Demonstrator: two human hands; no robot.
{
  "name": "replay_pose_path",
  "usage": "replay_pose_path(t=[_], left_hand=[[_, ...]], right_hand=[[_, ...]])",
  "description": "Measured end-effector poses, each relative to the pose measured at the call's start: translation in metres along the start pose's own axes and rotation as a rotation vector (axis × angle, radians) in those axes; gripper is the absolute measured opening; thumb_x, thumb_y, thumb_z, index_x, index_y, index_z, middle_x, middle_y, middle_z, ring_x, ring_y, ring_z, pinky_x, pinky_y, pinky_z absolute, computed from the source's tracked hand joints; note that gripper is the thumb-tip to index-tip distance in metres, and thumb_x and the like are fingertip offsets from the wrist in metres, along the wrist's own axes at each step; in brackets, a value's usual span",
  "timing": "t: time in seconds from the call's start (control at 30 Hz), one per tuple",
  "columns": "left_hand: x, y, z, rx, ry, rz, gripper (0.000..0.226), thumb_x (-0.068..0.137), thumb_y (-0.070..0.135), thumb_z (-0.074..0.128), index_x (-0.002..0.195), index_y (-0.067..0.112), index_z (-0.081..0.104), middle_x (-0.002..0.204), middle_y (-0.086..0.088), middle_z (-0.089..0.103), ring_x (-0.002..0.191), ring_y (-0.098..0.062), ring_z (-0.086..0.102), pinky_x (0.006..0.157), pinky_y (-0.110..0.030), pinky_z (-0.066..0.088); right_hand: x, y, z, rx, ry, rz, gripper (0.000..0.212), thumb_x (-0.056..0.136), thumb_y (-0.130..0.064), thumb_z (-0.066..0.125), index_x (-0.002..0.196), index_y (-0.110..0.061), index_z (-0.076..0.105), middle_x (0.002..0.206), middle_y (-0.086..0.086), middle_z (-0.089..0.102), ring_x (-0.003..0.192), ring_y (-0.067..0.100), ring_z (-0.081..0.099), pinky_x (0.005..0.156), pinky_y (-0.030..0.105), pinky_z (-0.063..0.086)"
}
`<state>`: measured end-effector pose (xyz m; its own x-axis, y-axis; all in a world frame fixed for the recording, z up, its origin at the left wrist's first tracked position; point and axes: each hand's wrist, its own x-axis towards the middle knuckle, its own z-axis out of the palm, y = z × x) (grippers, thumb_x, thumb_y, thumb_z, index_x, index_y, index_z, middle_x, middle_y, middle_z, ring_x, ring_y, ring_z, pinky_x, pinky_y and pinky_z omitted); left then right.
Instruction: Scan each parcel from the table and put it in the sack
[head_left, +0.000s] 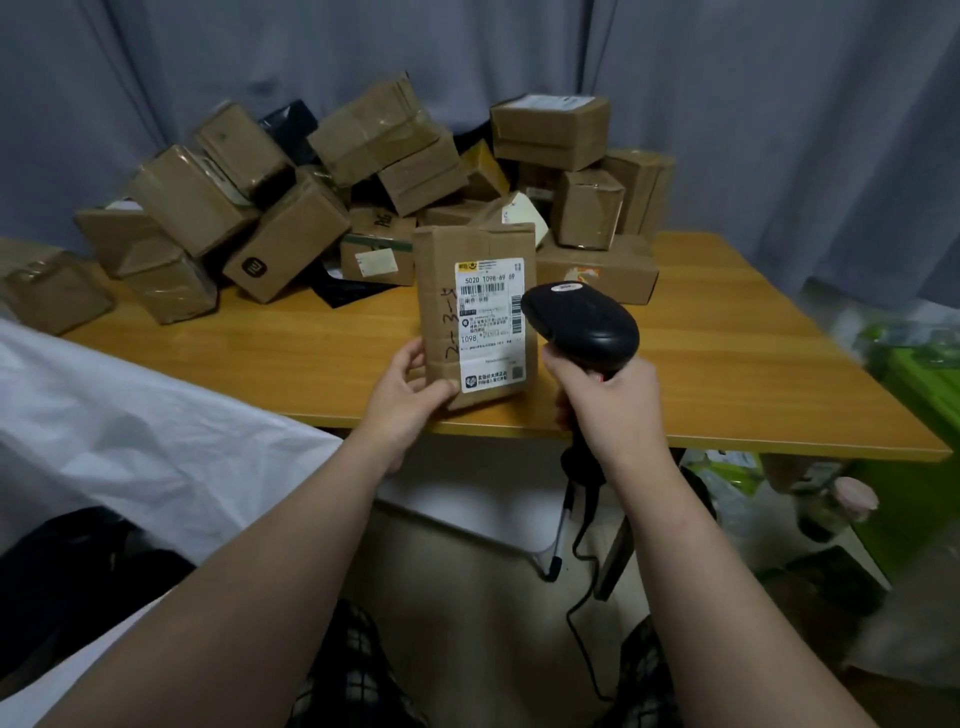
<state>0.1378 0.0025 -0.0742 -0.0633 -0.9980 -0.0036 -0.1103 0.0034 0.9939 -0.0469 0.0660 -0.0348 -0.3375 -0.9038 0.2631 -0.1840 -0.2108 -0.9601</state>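
Observation:
My left hand (410, 395) grips the lower left corner of a brown cardboard parcel (441, 291), held upright above the front of the table with its white shipping label facing me. My right hand (605, 400) is closed on the handle of a black barcode scanner (584, 325). The scanner's head sits right beside the label's right edge, pointing at it. Its cable hangs down under the table. A white sack (130, 431) lies at the left, its dark opening low at the left edge.
A heap of several brown parcels (291, 234) covers the back of the wooden table (753, 374), with black mailer bags among them. Grey curtains hang behind. Green crates and bags (914, 415) stand on the floor to the right. A folding table leg shows below.

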Motion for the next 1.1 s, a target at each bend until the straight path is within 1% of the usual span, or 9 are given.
replay_pose_path(t=[0.07,0.13,0.2,0.33,0.47,0.63,0.7,0.93,1.1], left_hand=[[0.001,-0.001,0.001,-0.019,0.03,0.005,0.071,0.086,0.002,0.066,0.147,0.017,0.033,0.126,0.006,0.057,0.099,0.002,0.059,0.084,-0.015,0.049],[0.002,0.0,0.001,-0.023,0.034,0.004,0.073,0.086,0.003,0.066,0.148,0.017,0.031,0.132,0.001,0.056,0.098,0.003,0.059,0.089,-0.018,0.048],[0.001,0.0,0.0,-0.023,0.025,0.004,0.074,0.087,0.004,0.066,0.149,0.018,0.03,0.135,0.0,0.055,0.099,0.002,0.059,0.093,-0.022,0.048],[-0.001,0.001,0.001,-0.007,0.006,0.004,0.074,0.088,0.007,0.065,0.15,0.021,0.027,0.133,0.004,0.055,0.096,0.006,0.057,0.083,-0.016,0.048],[0.0,0.001,0.0,-0.009,0.002,0.005,0.075,0.089,0.008,0.065,0.151,0.022,0.026,0.135,0.002,0.055,0.097,0.005,0.057,0.085,-0.016,0.046],[0.003,-0.003,-0.001,0.001,0.001,-0.004,0.076,0.087,0.01,0.067,0.15,0.023,0.027,0.135,0.002,0.056,0.104,-0.001,0.058,0.104,-0.034,0.044],[0.004,-0.004,-0.002,0.005,0.004,-0.009,0.076,0.087,0.01,0.067,0.15,0.023,0.028,0.134,0.001,0.057,0.108,-0.004,0.059,0.106,-0.037,0.043],[0.001,-0.001,-0.002,0.005,-0.001,-0.007,0.074,0.088,0.01,0.066,0.15,0.023,0.028,0.135,0.001,0.056,0.105,-0.001,0.059,0.102,-0.03,0.045],[-0.001,0.005,0.001,0.039,-0.018,-0.013,0.072,0.087,0.011,0.067,0.147,0.021,0.029,0.13,0.004,0.055,0.1,0.001,0.058,0.092,-0.022,0.044]], right_hand=[[-0.005,-0.003,0.003,-0.006,-0.005,0.008,0.027,0.083,-0.024,0.072,0.062,-0.015,0.059,0.049,0.006,0.056,0.045,0.019,0.054,0.05,0.033,0.046],[-0.009,-0.004,0.008,0.026,-0.019,0.051,0.024,0.086,-0.022,0.07,0.067,-0.012,0.059,0.05,0.008,0.056,0.043,0.018,0.055,0.046,0.028,0.045],[-0.013,-0.005,0.011,0.045,-0.043,0.084,0.022,0.087,-0.024,0.069,0.071,-0.011,0.061,0.052,0.006,0.057,0.045,0.019,0.057,0.047,0.028,0.047],[-0.015,-0.007,0.012,0.017,-0.08,0.085,0.021,0.087,-0.026,0.068,0.074,-0.012,0.063,0.054,0.003,0.059,0.048,0.018,0.06,0.05,0.03,0.053],[-0.015,-0.009,0.009,0.006,-0.08,0.095,0.022,0.087,-0.027,0.068,0.073,-0.011,0.063,0.054,0.004,0.059,0.048,0.017,0.059,0.051,0.03,0.052],[-0.018,-0.007,0.006,-0.001,-0.087,0.108,0.02,0.088,-0.028,0.068,0.077,-0.012,0.063,0.055,0.003,0.059,0.048,0.016,0.06,0.052,0.029,0.052],[-0.018,-0.007,0.007,0.007,-0.086,0.109,0.02,0.087,-0.028,0.069,0.075,-0.012,0.063,0.053,0.001,0.058,0.047,0.016,0.059,0.051,0.03,0.052],[-0.018,-0.006,0.008,0.004,-0.083,0.103,0.024,0.087,-0.028,0.069,0.071,-0.01,0.063,0.051,0.003,0.058,0.046,0.017,0.058,0.051,0.03,0.052],[-0.016,-0.003,0.01,-0.015,-0.066,0.048,0.02,0.086,-0.026,0.07,0.074,-0.012,0.064,0.052,0.0,0.059,0.047,0.016,0.059,0.05,0.028,0.049]])
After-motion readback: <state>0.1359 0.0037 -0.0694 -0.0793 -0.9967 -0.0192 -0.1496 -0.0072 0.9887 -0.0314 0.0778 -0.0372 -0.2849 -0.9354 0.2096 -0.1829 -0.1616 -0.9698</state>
